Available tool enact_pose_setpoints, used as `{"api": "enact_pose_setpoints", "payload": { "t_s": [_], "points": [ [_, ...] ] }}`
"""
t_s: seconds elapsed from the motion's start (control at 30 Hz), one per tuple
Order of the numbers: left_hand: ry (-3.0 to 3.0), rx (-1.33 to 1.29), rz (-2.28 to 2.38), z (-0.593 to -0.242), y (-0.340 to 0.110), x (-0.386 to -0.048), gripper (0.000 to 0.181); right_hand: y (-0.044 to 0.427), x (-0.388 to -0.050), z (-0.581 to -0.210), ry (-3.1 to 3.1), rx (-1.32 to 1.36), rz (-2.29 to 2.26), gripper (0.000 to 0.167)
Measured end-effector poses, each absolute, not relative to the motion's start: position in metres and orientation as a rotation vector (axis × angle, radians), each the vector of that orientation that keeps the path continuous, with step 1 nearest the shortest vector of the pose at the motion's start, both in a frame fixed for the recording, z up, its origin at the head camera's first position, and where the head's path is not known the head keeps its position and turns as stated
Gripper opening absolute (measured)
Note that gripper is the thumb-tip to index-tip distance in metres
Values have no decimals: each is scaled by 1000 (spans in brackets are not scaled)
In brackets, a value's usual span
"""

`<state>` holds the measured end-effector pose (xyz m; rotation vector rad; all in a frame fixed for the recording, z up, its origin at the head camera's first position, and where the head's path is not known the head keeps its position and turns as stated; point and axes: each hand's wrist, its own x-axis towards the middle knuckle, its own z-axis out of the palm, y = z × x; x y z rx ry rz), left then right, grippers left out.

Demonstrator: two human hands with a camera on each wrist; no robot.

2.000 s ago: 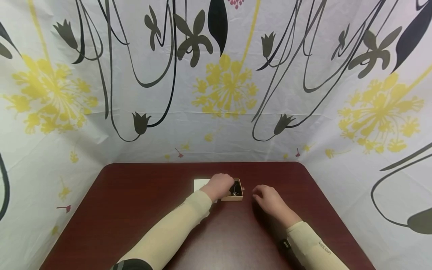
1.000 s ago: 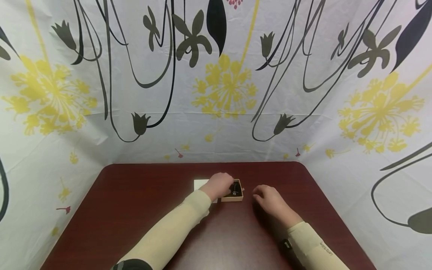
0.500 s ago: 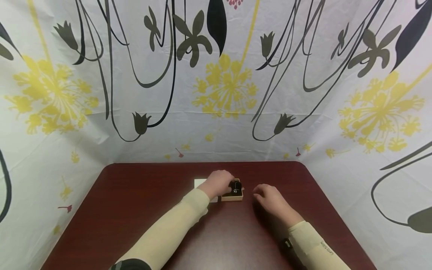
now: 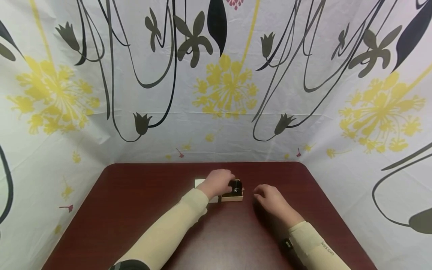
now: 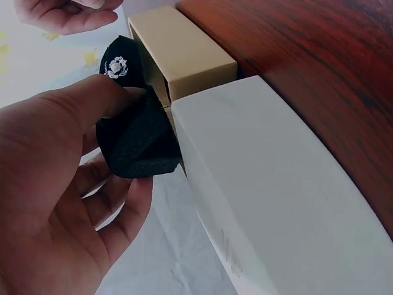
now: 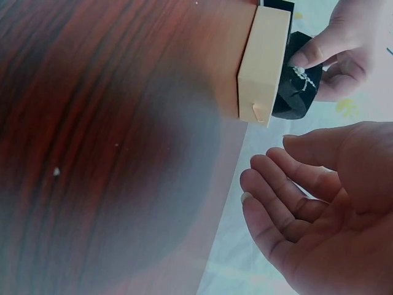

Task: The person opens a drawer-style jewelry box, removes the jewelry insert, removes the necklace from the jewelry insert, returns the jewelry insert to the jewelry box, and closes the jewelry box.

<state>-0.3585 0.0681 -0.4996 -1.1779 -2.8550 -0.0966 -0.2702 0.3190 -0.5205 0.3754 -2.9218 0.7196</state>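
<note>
Currently the left hand (image 5: 55,184) is pinching a black pad (image 5: 138,138) between thumb and fingers, silver jewellery (image 5: 115,66) showing on it, the pad protruding from the tan box (image 5: 196,55) beside the white carton (image 5: 282,178); nearby, the right hand (image 6: 344,227) is holding nothing, fingers loosely curved

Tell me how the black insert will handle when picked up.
The black insert probably flexes rather than staying stiff: it looks bent where the left hand pinches it. Its matte, fabric-like surface suggests it won't slip easily. The thin silver jewellery on it looks delicate and might shift if tilted.
</note>
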Motion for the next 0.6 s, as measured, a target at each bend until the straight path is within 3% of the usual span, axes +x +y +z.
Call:
{"api": "enact_pose_setpoints", "payload": {
  "t_s": [0.6],
  "points": [
    [-2854,-1176,-192,-492,63,-356,38,317,-270,-521,-2922,372,728,8]
  ]
}}
